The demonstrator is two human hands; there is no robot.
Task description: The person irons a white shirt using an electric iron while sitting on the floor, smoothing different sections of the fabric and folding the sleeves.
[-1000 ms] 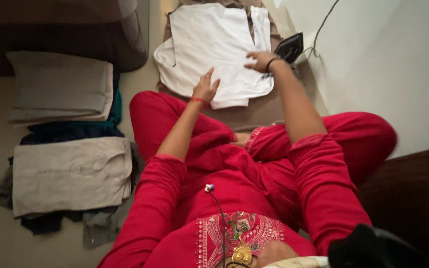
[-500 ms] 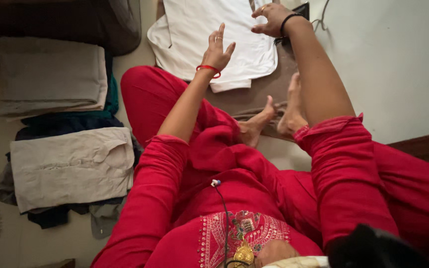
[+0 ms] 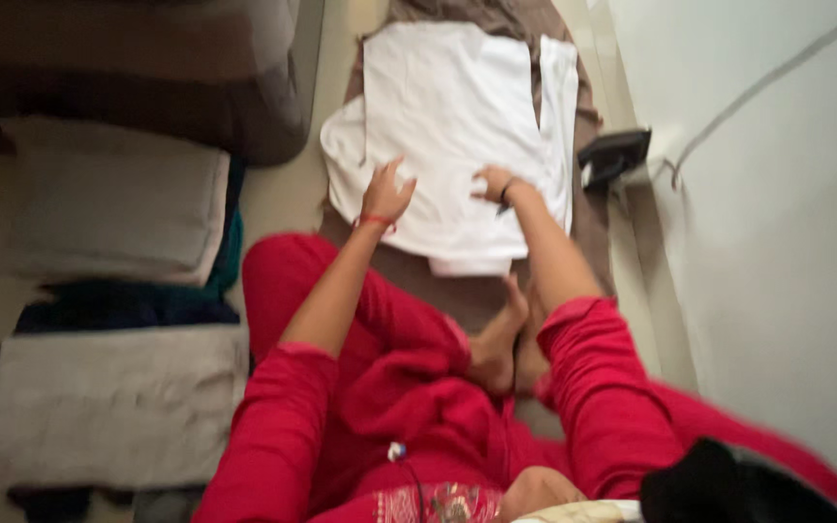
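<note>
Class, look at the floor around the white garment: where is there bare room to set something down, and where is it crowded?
Bare floor runs between the white garment and the folded piles on the left. Brown cloth shows free between the garment's near edge and the feet. Crowded: the strip by the wall, where the iron sits, and the garment under both hands.

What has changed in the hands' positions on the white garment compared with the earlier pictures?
Both hands have come back down: the left hand, raised half a second ago, and the right hand now rest on the white garment. The iron and the folded clothes stayed put.

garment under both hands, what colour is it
Plain white garment, best seen in the head view.
</note>
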